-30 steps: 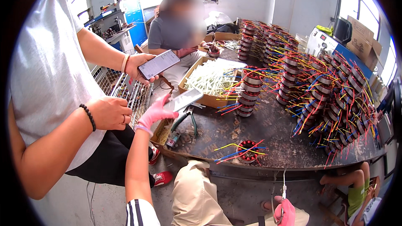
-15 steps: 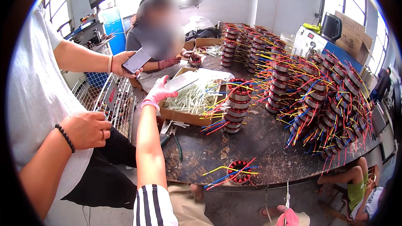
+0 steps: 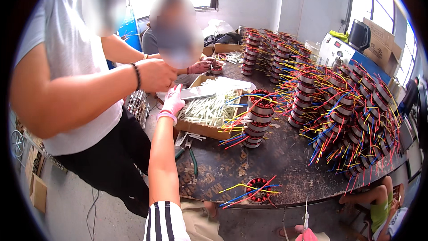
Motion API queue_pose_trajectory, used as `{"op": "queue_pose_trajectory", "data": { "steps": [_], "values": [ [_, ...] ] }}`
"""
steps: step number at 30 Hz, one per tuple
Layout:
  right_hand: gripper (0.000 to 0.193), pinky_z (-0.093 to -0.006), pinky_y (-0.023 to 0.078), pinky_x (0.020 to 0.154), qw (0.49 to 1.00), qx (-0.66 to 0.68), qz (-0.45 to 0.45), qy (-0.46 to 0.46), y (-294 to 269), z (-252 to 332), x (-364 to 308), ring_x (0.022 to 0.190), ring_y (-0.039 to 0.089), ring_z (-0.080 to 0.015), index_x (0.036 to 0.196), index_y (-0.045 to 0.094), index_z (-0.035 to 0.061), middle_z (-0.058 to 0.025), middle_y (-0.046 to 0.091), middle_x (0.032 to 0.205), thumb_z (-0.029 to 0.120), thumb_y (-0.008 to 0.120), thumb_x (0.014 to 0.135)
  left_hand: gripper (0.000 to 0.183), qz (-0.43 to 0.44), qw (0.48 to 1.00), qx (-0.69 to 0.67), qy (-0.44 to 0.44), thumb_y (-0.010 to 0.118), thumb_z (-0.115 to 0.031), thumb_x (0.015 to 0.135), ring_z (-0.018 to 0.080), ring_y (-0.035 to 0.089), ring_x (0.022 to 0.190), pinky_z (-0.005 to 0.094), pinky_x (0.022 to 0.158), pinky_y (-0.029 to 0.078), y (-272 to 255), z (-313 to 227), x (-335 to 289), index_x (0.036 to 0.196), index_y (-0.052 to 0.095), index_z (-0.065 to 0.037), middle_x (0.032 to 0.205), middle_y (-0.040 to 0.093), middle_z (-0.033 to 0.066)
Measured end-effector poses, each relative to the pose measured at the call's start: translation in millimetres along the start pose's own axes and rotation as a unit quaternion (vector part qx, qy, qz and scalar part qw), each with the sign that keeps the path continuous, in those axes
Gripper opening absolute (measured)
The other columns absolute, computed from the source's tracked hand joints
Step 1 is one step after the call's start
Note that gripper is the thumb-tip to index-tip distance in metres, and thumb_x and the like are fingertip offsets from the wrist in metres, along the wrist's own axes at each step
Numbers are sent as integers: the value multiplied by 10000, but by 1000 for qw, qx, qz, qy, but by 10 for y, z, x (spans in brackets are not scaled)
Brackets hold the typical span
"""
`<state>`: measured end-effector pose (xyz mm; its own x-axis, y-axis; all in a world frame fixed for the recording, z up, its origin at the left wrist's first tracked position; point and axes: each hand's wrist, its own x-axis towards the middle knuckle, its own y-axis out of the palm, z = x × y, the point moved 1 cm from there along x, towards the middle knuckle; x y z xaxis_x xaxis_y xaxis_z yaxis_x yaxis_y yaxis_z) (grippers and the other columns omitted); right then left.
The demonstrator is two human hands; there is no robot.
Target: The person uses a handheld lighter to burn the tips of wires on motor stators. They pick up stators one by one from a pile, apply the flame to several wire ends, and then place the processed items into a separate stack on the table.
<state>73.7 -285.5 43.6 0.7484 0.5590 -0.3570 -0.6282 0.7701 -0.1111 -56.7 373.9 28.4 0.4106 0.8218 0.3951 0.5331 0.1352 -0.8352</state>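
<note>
My left hand (image 3: 172, 101), in a pink glove, is closed on the end of a flat grey smartphone-like slab (image 3: 199, 92). Beneath the slab is a cardboard box (image 3: 203, 130) full of thin white sticks (image 3: 207, 109). Low at the table's front edge, my right hand (image 3: 306, 235), also in pink, grips a slim pointed metal tool (image 3: 306, 216); the picture's lower rim cuts off the hand. Between my hands, a motor stator (image 3: 257, 192) with red, yellow and blue leads lies on the table. A stack of such stators (image 3: 259, 120) stands beside the box.
Green-handled pliers (image 3: 193, 160) lie near the box. Many stacked stators (image 3: 339, 102) crowd the table's right side. A standing co-worker (image 3: 84, 76) is close on my left; another person (image 3: 196, 68) works across the table. Someone sits (image 3: 381, 201) at the lower right.
The standing co-worker has turned and brought the braceleted arm up near my left hand; the phone that person held is now hidden. The view has shifted slightly. My hands keep their grips.
</note>
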Motion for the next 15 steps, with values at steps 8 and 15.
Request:
{"op": "queue_pose_trajectory", "data": {
  "steps": [8,15],
  "values": [
    [452,-205,185,386,997,55,43,-27,-101,-65,59,421,268,-35,1201,576,-12,62,344,530,362,420,1000,430,-119,989,69,52,569,-3,711,342,482,1201,399,1040,365,111,-103,-67,1067,685,-216,1228,557,168],
    [380,-196,255,442,989,72,115,57,-80,-79,69,484,340,-29,1202,543,-47,43,462,572,253,429,999,408,-47,992,-49,108,553,-161,875,329,456,1228,388,1032,367,-474,-631,-1333,1253,518,-10,1266,519,183]
  ]
}}
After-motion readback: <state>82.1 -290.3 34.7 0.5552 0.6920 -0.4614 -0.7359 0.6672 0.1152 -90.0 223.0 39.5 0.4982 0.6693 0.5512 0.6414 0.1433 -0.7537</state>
